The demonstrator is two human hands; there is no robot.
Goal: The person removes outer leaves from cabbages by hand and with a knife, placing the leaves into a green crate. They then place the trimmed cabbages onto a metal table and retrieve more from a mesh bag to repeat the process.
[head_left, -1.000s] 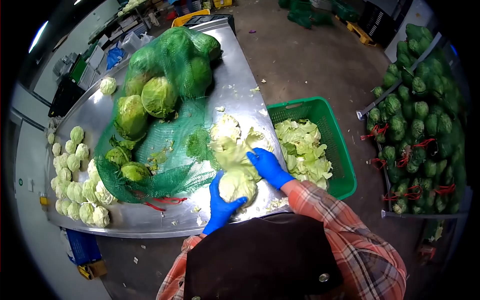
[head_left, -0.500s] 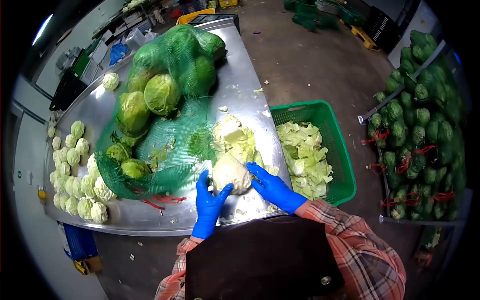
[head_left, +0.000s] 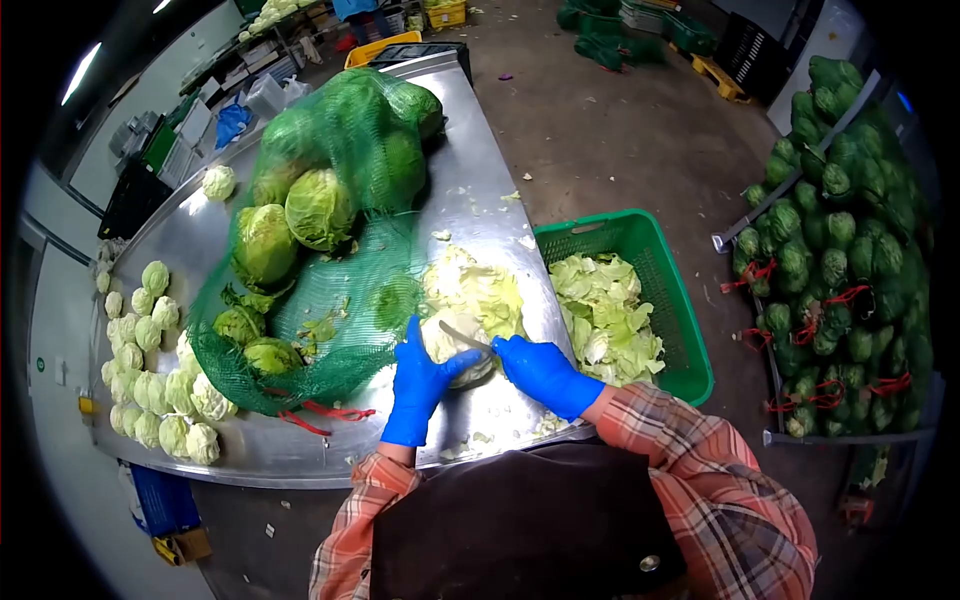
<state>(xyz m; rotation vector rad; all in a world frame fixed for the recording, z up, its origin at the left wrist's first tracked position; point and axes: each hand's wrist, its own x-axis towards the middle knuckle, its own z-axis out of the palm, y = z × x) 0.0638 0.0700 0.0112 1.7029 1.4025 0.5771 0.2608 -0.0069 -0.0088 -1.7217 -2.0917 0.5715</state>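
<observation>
On the metal table, a pale, trimmed cabbage (head_left: 437, 343) sits close in front of me. My left hand (head_left: 420, 388), in a blue glove, grips its near left side with the thumb across it. A knife (head_left: 466, 336) is in my blue-gloved right hand (head_left: 548, 378), fingers closed round the handle, which they hide. Its blade lies over the top of the cabbage, pointing left; how deep it is in cannot be made out. Loose pale leaves (head_left: 490, 295) lie just beyond the cabbage.
Left of my hands a green net bag (head_left: 365, 255) holds large cabbages (head_left: 320, 210). Several trimmed cabbages (head_left: 150, 392) crowd the table's left side. A green basket (head_left: 690, 350) of leaves stands at the right edge. Netted cabbages (head_left: 835, 270) fill a rack further right.
My right hand has come off the cabbage's side, and the knife blade now shows over the cabbage. My left hand has shifted slightly up, its thumb further across the cabbage.
</observation>
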